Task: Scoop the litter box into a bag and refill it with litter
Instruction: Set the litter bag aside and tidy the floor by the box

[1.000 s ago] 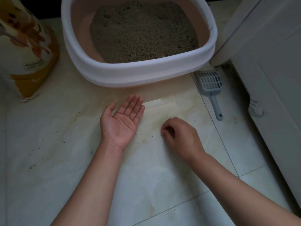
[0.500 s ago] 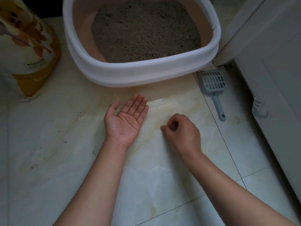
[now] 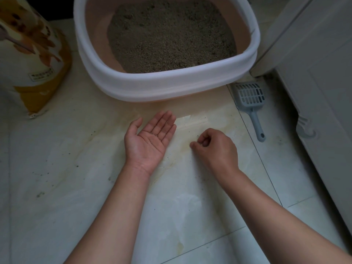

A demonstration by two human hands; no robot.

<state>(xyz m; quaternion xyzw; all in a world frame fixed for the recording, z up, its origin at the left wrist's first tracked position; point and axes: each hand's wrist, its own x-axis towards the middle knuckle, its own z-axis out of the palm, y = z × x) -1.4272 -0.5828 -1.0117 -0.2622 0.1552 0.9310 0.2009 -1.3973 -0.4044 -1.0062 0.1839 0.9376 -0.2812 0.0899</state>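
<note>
my left hand (image 3: 150, 138) lies palm up, flat open, a few grains (image 3: 153, 133) on it. my right hand (image 3: 217, 147) is curled, thumb and forefinger pinched at the floor (image 3: 76, 168) (on a grain or not, i cannot tell). the litter (image 3: 171, 35) in the litter box (image 3: 171, 84) ahead looks loose and gritty. i'd take the stiff scoop (image 3: 251, 103), beside the cabinet (image 3: 314, 92), by its handle. glossy tile, dim room.

White-rimmed pink litter box (image 3: 171, 86) of grey-brown litter (image 3: 171, 35); grey scoop (image 3: 249, 96); yellow-and-white bag (image 3: 28, 63); cream marbled floor (image 3: 57, 168)
</note>
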